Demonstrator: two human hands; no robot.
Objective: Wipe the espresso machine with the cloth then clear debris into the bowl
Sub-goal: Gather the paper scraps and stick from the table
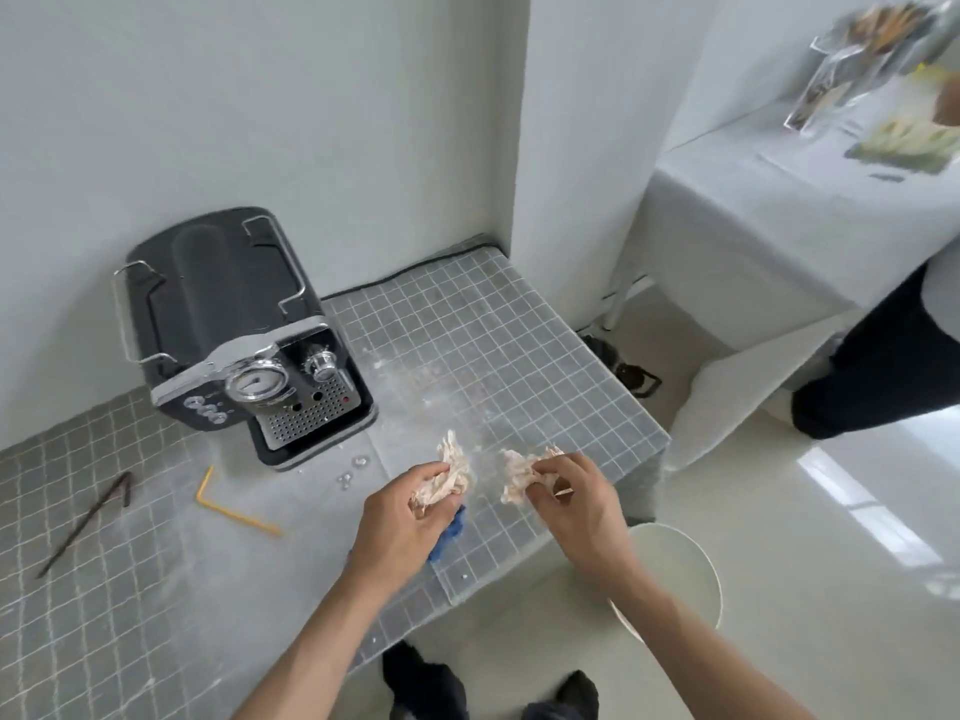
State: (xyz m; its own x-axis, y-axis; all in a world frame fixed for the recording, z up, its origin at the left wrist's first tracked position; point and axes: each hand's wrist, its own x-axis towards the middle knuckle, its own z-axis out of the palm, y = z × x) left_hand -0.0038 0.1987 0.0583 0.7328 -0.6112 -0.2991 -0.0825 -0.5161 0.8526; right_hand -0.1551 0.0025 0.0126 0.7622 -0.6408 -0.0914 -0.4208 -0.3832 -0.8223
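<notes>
A black and chrome espresso machine (244,345) stands on the tiled counter (467,330) against the wall. My left hand (405,522) grips a crumpled pale paper scrap (452,475), and a blue cloth (449,532) shows beneath that hand. My right hand (576,501) grips a second crumpled paper scrap (519,475) close beside the first. A white bowl (675,574) sits below the counter's right edge, partly hidden by my right forearm.
A yellow bent straw (234,504) and a dark brown stick (83,522) lie on the counter to the left. Small clear bits (353,470) lie in front of the machine. White dust marks the tiles. Another person's dark-clothed leg (883,366) stands at the right beside a white-draped table (779,200).
</notes>
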